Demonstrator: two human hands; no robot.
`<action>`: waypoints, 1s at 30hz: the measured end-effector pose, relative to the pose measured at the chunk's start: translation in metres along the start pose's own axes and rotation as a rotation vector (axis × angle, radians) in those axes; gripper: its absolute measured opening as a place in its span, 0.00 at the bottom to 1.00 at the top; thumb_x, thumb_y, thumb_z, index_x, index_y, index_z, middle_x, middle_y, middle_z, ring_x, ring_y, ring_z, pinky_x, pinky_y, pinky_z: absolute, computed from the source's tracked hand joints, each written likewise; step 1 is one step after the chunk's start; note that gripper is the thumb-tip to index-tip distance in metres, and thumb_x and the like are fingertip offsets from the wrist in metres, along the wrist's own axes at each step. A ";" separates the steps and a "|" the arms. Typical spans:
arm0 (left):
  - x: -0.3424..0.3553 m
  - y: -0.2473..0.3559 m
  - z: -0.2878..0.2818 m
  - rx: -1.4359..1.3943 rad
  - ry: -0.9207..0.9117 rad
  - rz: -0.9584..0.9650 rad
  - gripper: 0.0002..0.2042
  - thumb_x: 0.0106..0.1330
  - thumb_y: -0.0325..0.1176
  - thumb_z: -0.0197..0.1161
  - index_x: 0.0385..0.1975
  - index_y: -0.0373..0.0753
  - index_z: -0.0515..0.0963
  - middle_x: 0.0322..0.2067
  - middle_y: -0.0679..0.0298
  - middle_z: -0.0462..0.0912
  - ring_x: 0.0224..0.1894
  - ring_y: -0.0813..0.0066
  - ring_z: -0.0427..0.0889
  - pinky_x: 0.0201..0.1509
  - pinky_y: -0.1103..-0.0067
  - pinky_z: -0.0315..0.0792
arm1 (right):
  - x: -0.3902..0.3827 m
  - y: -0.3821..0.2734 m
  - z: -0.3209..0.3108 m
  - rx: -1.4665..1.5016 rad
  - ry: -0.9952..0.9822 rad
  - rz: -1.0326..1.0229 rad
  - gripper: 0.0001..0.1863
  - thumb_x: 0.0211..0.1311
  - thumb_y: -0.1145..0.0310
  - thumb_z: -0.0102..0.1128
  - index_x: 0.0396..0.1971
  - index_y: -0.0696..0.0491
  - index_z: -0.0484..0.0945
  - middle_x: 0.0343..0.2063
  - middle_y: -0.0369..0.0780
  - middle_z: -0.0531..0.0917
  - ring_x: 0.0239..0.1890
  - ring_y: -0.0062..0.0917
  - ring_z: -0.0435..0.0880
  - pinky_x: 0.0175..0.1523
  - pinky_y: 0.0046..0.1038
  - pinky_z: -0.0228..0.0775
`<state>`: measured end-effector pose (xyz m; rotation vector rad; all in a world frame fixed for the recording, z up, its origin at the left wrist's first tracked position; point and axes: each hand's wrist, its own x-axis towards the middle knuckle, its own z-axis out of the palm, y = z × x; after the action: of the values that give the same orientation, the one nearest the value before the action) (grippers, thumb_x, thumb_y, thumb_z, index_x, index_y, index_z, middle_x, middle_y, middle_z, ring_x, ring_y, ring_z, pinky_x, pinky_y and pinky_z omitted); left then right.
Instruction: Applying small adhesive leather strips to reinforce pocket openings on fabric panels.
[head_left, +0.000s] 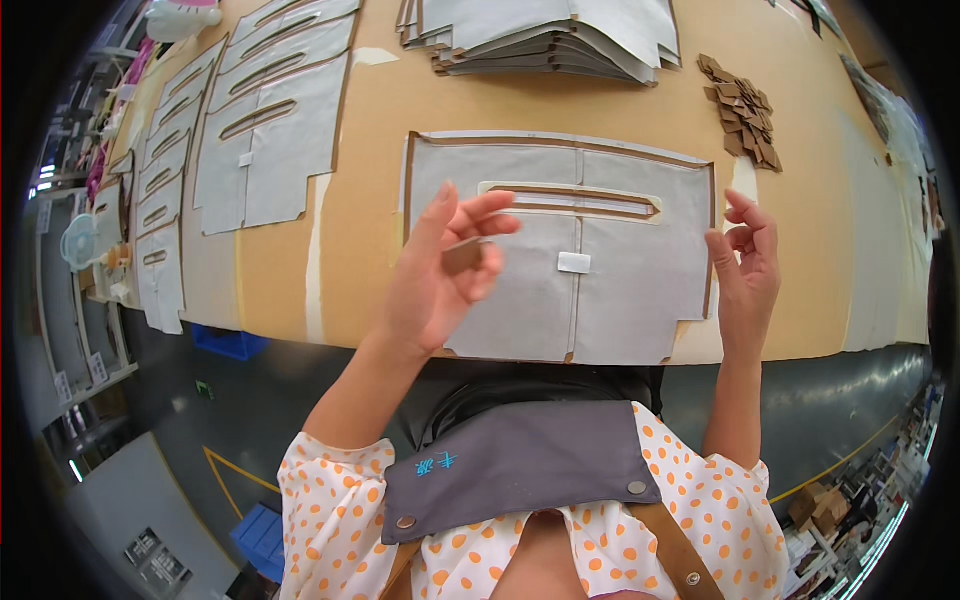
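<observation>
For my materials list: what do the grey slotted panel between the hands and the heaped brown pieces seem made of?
Grey slotted panel: probably matte fabric or nonwoven, from its unshiny, seamed surface. Brown pieces: matte, perhaps leather or card; they look thin and flat.

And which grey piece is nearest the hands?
The grey piece lying alone, with the left hand over it and the right hand by its right edge. The others overlap in rows at left or sit in the stack farther back.

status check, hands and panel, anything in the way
Left hand holding small flat brown piece. Right hand loosely open, apparently empty. Flat grey brown-edged slotted panel on tan table; left hand hides part.
</observation>
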<state>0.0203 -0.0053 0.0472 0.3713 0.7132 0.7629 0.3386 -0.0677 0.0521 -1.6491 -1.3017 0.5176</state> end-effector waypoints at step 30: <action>0.067 -0.094 0.051 1.929 -0.296 1.014 0.21 0.62 0.39 0.69 0.54 0.40 0.78 0.55 0.65 0.76 0.52 0.66 0.74 0.51 0.71 0.69 | 0.026 0.020 -0.014 0.262 -0.253 0.308 0.06 0.70 0.69 0.63 0.39 0.57 0.80 0.31 0.33 0.83 0.31 0.15 0.81 0.38 0.19 0.76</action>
<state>0.1365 -0.0222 0.0023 2.6790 0.7579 0.6587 0.3691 -0.0499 0.0469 -1.6041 -1.1023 1.0662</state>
